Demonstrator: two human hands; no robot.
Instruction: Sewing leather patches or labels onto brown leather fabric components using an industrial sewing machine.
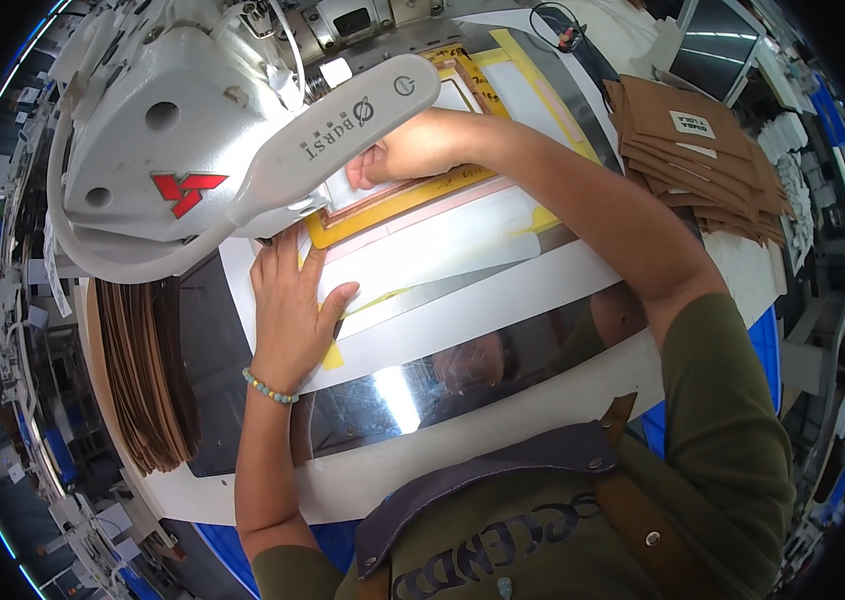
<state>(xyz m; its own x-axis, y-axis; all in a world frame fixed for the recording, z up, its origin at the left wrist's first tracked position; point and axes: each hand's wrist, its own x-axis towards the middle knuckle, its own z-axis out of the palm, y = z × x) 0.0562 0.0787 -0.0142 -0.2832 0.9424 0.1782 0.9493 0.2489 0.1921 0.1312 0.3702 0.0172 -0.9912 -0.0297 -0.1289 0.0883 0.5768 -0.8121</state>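
Observation:
My left hand (291, 300) lies flat on a white sheet (473, 320), thumb out and fingers apart. Its fingertips reach toward the left end of a yellow frame (398, 210), under the sewing machine head (183, 110). A bead bracelet (270, 387) circles that wrist. Across the frame from the right comes my right forearm. My right hand (413, 150) is over the frame's inside, its fingers curled in close together. The grey lamp (343, 115) covers part of this hand, so whatever the fingers pinch is hidden.
Folded brown fabric pieces (143, 380) stand stacked at the left. At the right is a pile of brown pieces with a white label (693, 125). A dark screen (718, 50) stands behind it. A glossy dark plate (423, 390) lies in front of the white sheet.

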